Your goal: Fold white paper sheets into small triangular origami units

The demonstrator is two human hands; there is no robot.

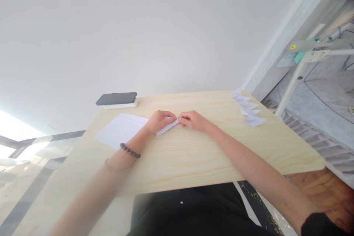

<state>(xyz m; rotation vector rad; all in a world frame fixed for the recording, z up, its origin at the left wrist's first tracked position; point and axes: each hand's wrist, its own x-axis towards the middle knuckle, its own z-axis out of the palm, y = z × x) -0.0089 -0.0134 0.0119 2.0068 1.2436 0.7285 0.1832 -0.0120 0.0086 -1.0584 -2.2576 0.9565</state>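
Paper strip (167,127), white, narrow, seemingly folded, pinched by left hand (160,120) and right hand (193,120) fingers.

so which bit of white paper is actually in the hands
The small folded strip, pinched between the left hand and right hand. The flat sheet and the folded pieces lie untouched.

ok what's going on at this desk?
A person is folding paper at a wooden table. Both hands pinch a small folded strip: the left hand holds one end, the right hand presses the other. A flat white sheet lies under the left hand. A row of folded pieces sits at the table's far right corner. A phone rests on a white block at the far left edge.
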